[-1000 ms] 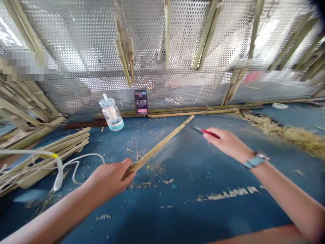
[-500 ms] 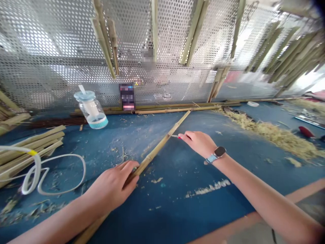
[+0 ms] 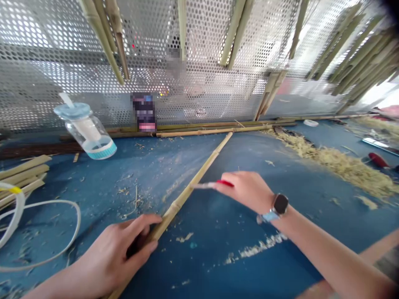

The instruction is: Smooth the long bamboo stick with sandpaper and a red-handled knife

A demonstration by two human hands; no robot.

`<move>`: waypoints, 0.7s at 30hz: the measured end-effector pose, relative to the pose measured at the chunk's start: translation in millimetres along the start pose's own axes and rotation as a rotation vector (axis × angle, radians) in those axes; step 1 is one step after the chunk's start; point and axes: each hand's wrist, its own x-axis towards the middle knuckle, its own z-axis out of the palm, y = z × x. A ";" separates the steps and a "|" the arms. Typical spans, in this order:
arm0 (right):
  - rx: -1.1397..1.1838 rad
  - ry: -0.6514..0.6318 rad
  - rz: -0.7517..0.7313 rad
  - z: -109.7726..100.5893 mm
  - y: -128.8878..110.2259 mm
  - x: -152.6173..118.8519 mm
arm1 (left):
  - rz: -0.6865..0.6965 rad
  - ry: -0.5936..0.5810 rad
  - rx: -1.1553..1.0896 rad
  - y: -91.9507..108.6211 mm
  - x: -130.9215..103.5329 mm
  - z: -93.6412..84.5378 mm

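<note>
A long bamboo stick (image 3: 178, 204) with visible joints lies slantwise across the blue table (image 3: 230, 232). Its far end reaches toward the back edge and its near end passes under my left arm. My left hand (image 3: 124, 245) grips the stick at its lower part, thumb on one side and fingers on the other. My right hand (image 3: 245, 187) is closed on a red-handled knife (image 3: 223, 183), partly covered by the fingers. The blurred pale blade meets the stick's right side around mid-length. A smartwatch (image 3: 281, 204) is on the right wrist.
A clear jar (image 3: 98, 133) with a blue lid stands tilted in view at left, near a phone (image 3: 145, 112) against the perforated metal screen (image 3: 199, 87). White tubing (image 3: 77, 216) and split bamboo pieces (image 3: 28, 176) lie left. Shavings (image 3: 339, 162) are heaped at right.
My right hand has drawn the knife down along the stick, toward my left hand. The view has shifted a little, so the jar and phone appear farther left.
</note>
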 end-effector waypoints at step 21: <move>-0.224 -0.016 0.065 -9.2 18.3 26.7 | 0.061 0.042 -0.007 -7.9 -3.1 4.0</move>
